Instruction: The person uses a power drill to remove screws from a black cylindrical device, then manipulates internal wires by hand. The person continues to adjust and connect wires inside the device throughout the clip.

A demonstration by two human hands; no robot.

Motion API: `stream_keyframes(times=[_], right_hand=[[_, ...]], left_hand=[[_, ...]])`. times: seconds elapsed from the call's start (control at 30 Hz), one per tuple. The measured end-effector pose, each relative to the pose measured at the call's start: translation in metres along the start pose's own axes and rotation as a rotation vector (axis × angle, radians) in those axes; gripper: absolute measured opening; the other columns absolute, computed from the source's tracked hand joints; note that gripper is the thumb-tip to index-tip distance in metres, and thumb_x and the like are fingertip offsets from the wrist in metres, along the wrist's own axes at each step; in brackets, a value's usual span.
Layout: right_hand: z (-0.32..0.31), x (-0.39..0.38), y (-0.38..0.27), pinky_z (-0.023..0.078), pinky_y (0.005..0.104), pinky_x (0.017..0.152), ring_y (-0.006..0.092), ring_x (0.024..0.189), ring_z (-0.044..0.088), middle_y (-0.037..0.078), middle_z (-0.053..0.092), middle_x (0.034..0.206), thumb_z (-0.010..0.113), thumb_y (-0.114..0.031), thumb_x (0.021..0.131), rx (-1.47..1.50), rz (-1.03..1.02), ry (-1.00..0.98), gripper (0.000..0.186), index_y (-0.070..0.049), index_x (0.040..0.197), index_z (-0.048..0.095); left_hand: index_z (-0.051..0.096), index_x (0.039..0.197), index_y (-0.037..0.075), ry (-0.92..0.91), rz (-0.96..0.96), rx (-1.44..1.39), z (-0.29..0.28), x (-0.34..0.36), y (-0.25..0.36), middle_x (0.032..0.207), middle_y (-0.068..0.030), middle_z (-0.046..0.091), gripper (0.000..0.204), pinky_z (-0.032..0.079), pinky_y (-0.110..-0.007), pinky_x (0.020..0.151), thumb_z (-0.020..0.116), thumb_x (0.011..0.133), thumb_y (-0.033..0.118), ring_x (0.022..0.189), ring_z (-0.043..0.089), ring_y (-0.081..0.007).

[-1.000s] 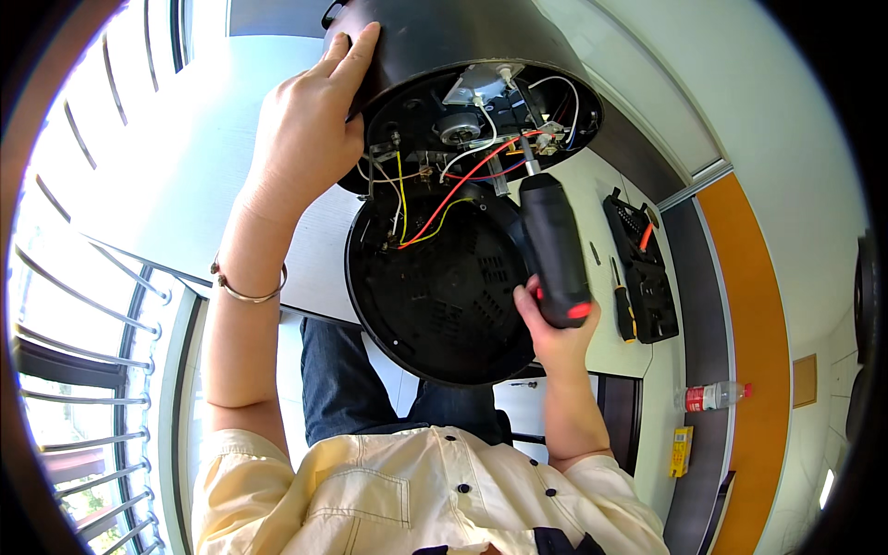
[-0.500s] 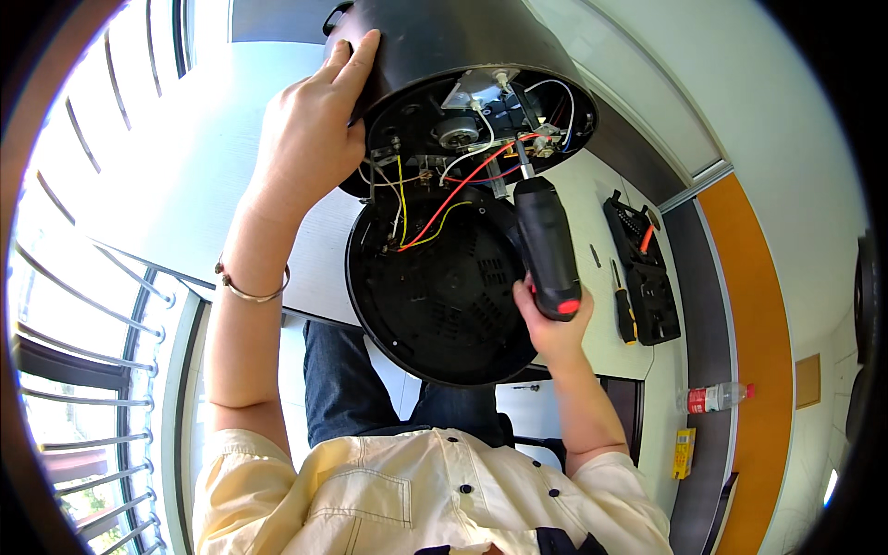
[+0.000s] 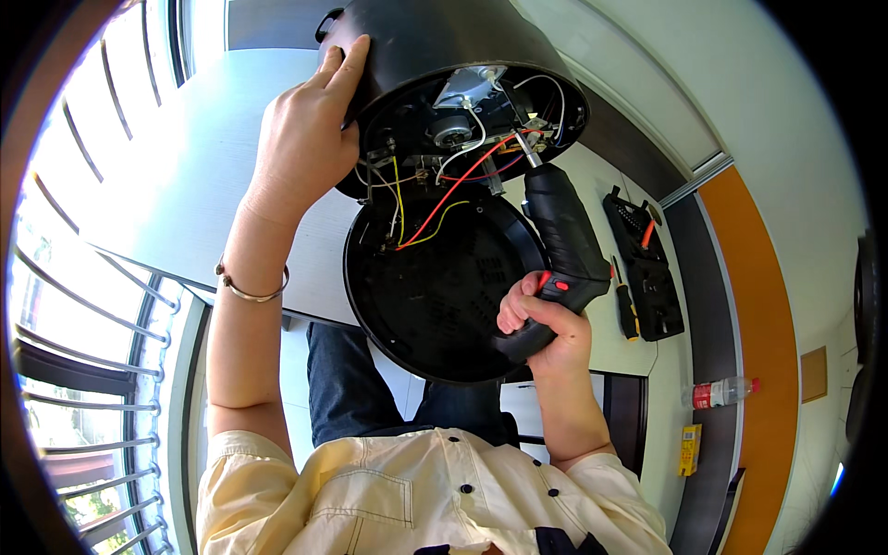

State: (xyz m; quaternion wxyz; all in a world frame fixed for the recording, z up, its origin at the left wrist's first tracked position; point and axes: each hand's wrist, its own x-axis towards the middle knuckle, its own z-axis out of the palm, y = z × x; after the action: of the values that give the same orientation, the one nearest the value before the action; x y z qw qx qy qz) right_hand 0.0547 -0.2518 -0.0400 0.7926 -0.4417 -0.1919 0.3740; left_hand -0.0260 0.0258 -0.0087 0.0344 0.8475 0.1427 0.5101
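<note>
My left hand [image 3: 310, 139] grips the side of a dark cylindrical appliance [image 3: 449, 37], two fingers stretched along its wall, thumb near the rim. The appliance lies tipped with its open underside toward me, showing a metal plate, a motor-like part and coloured wires [image 3: 462, 187]. These wires run to a round black base cover [image 3: 398, 314] hanging at the table edge beneath it. My right hand [image 3: 541, 324] is closed round the handle of a black cordless screwdriver [image 3: 564, 222] with red details, angled up so that its bit is inside the underside, beside a red wire.
A pale table [image 3: 176, 176] extends left toward a barred window. At the right are an open black toolcase [image 3: 661, 296], a yellow-black screwdriver [image 3: 627, 314], a plastic bottle [image 3: 720, 393] and a yellow box [image 3: 689, 449], beside a dark ledge and an orange panel [image 3: 758, 305].
My right hand has turned the cordless screwdriver, so its handle and my fingers now show from the side. The tool's body has tilted. The appliance has shifted slightly left.
</note>
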Motion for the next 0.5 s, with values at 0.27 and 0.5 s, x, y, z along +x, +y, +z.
stream_keyframes(times=[0.27,0.5], right_hand=[[-0.011,0.005,-0.006,0.045,0.0305,0.056,0.0188,0.061,0.056,0.007,0.057,0.071,0.067,-0.003,0.067,-1.104,-0.575,0.208,0.018,0.000,0.080,0.056],[-0.040,0.032,-0.031,0.045,0.0355,0.055,0.0278,0.065,0.055,0.011,0.057,0.076,0.068,-0.007,0.050,-1.929,-1.277,0.204,0.037,0.000,0.084,0.055]], left_hand=[[0.042,0.130,0.008,-0.003,0.010,0.016,0.001,-0.001,-0.001,0.118,-0.0249,0.052,0.074,0.052,-0.037,0.074,0.057,0.059,-0.004,0.081,0.062,-0.0350],[0.042,0.130,0.008,-0.003,0.014,0.019,0.000,0.000,-0.001,0.119,-0.0246,0.052,0.074,0.052,-0.037,0.072,0.057,0.058,-0.003,0.079,0.061,-0.0349]])
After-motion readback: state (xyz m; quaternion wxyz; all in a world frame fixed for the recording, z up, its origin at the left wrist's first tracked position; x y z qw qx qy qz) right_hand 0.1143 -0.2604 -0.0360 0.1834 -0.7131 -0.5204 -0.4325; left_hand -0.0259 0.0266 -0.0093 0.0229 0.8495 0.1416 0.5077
